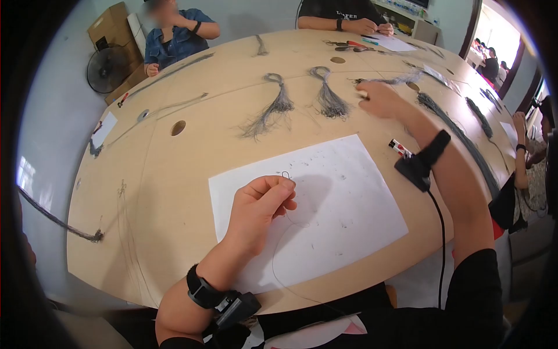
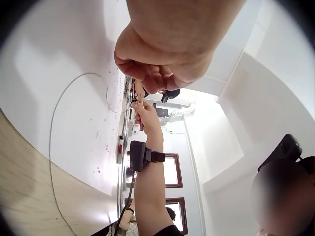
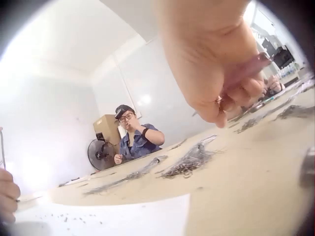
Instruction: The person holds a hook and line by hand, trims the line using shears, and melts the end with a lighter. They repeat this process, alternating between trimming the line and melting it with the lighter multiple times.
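Over a white paper sheet, my left hand pinches a thin grey wire between thumb and forefinger. A small wire loop stands up above the fingertips. The rest of the wire curves down over the paper and past the near table edge. My right hand is stretched forward above the table, beside the right one of two looped wire bundles. In the right wrist view, its fingers curl round a pinkish, tube-shaped tool; cannot tell its kind. The tool's tip is mostly hidden by the hand.
Another looped wire bundle lies to the left. A small red-and-white item is right of the paper. A long dark wire bundle runs along the right side. Pliers-like tools lie far back, near two seated people.
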`<state>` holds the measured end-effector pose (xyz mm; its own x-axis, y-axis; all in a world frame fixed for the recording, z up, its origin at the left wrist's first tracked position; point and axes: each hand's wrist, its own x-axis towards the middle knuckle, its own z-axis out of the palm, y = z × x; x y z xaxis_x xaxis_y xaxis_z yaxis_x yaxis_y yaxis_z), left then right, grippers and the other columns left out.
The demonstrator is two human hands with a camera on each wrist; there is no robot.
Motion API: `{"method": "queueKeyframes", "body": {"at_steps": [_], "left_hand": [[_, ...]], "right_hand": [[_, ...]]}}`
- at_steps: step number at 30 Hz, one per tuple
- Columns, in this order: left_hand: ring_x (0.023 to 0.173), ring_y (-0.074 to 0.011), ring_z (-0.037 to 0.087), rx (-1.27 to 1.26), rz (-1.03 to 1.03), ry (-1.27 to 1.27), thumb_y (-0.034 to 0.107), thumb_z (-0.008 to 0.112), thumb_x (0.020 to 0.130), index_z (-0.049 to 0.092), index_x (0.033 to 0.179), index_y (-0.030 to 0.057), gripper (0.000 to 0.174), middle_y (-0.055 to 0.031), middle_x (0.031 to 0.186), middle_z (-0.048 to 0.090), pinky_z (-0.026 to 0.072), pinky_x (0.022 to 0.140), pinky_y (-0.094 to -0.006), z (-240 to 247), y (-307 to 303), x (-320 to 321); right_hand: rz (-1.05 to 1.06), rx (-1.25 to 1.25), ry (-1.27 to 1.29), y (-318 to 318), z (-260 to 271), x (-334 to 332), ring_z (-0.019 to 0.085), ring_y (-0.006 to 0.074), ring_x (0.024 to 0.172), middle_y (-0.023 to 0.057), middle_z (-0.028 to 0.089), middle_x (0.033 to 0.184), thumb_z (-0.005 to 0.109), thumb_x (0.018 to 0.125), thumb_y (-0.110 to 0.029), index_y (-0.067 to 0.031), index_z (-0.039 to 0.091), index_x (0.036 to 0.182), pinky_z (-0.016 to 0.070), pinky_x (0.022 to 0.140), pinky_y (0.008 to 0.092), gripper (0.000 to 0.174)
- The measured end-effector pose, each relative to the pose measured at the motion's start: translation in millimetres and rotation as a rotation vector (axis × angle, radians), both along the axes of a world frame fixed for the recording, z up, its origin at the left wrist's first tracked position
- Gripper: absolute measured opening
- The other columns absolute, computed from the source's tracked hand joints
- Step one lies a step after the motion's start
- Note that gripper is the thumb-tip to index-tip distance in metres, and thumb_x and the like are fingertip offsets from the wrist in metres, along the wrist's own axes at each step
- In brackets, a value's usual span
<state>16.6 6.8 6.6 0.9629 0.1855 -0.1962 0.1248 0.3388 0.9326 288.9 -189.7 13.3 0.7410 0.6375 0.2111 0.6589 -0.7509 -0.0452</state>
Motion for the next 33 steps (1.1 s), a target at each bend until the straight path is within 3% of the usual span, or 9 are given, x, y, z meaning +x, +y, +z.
{"method": "queueKeyframes", "body": {"at_steps": [2, 4, 8, 11, 13, 17, 19, 24, 33], "left_hand": [[0.062, -0.0089, 0.050, -0.001, 0.002, 0.009, 0.016, 0.057, 0.074, 0.056, 0.075, 0.0045, 0.011, -0.0017, 0.070, 0.054, 0.0373, 0.056, -0.0194, -0.7, -0.8, -0.8], [0.062, -0.0091, 0.050, 0.016, 0.013, 0.031, 0.016, 0.057, 0.075, 0.056, 0.075, 0.0045, 0.011, -0.0019, 0.070, 0.054, 0.0373, 0.056, -0.0195, -0.6, -0.9, 0.3], [0.061, -0.0099, 0.050, 0.033, 0.017, 0.047, 0.012, 0.052, 0.077, 0.053, 0.074, 0.0058, 0.007, -0.0019, 0.070, 0.053, 0.0404, 0.058, -0.0216, 0.4, -0.8, 1.2], [0.061, -0.0105, 0.049, 0.009, 0.006, 0.040, 0.011, 0.051, 0.077, 0.053, 0.073, 0.0058, 0.007, -0.0019, 0.069, 0.052, 0.0403, 0.059, -0.0223, 0.3, -1.7, 2.2], [0.060, -0.0104, 0.049, -0.019, 0.035, 0.060, 0.010, 0.050, 0.077, 0.052, 0.072, 0.0057, 0.007, -0.0016, 0.069, 0.052, 0.0403, 0.059, -0.0226, 2.1, -3.2, 2.4], [0.062, -0.0098, 0.050, 0.011, 0.001, 0.053, 0.008, 0.049, 0.078, 0.053, 0.074, 0.0054, 0.006, -0.0020, 0.071, 0.053, 0.0407, 0.059, -0.0224, -2.1, 0.5, 3.8], [0.064, -0.0087, 0.051, 0.002, -0.001, -0.035, 0.009, 0.053, 0.078, 0.056, 0.078, 0.0020, 0.008, -0.0032, 0.075, 0.056, 0.0401, 0.059, -0.0203, -9.6, 1.7, 4.7], [0.068, -0.0085, 0.052, 0.002, -0.027, -0.078, 0.003, 0.051, 0.078, 0.055, 0.079, 0.0009, 0.005, -0.0034, 0.076, 0.056, 0.0425, 0.060, -0.0204, -11.1, -0.9, 5.8], [0.069, -0.0103, 0.053, 0.125, -0.099, -0.125, -0.003, 0.052, 0.076, 0.055, 0.078, -0.0018, 0.004, -0.0049, 0.079, 0.053, 0.0434, 0.061, -0.0208, -9.6, -1.7, 6.1]], "right_hand": [[0.144, 0.216, 0.194, 12.4, 2.5, -38.2, 0.053, 0.0312, 0.082, 0.0201, 0.055, 0.090, 0.050, 0.066, -0.012, -0.0021, 0.045, 0.108, 0.0411, 0.073, 0.0340, 0.043], [0.291, 0.194, 0.213, 27.2, 5.2, -62.0, 0.054, 0.0316, 0.076, 0.0205, 0.055, 0.085, 0.049, 0.068, -0.011, -0.0020, 0.045, 0.108, 0.0418, 0.069, 0.0345, 0.042], [0.220, 0.162, 0.264, 40.3, 9.2, -86.8, 0.054, 0.0325, 0.069, 0.0204, 0.056, 0.074, 0.050, 0.070, -0.012, -0.0017, 0.042, 0.110, 0.0419, 0.063, 0.0359, 0.042], [0.150, 0.156, 0.251, 43.1, 4.7, -100.0, 0.055, 0.0322, 0.071, 0.0207, 0.056, 0.075, 0.051, 0.070, -0.012, -0.0015, 0.041, 0.110, 0.0422, 0.064, 0.0353, 0.043], [0.322, 0.323, 0.293, 44.6, 6.5, -115.0, 0.056, 0.0312, 0.074, 0.0209, 0.056, 0.076, 0.052, 0.072, -0.014, -0.0015, 0.045, 0.107, 0.0431, 0.063, 0.0343, 0.038], [0.484, 0.468, 0.695, 48.7, 19.5, -160.2, 0.058, 0.0203, 0.067, 0.0155, 0.058, 0.073, 0.057, 0.075, -0.021, -0.0018, 0.052, 0.095, 0.0444, 0.056, 0.0278, 0.028], [0.559, 0.480, 0.779, 49.8, 16.5, -171.0, 0.056, 0.0168, 0.063, 0.0125, 0.056, 0.072, 0.059, 0.074, -0.021, -0.0015, 0.052, 0.092, 0.0442, 0.055, 0.0249, 0.028], [0.590, 0.638, 0.782, 48.2, 7.5, -172.5, 0.055, 0.0167, 0.060, 0.0087, 0.056, 0.071, 0.060, 0.072, -0.018, -0.0023, 0.051, 0.090, 0.0439, 0.052, 0.0253, 0.025], [0.590, 0.614, 0.786, 44.7, 4.1, -166.8, 0.055, 0.0208, 0.061, 0.0084, 0.055, 0.069, 0.054, 0.069, -0.004, -0.0029, 0.049, 0.085, 0.0437, 0.052, 0.0266, 0.016]]}}
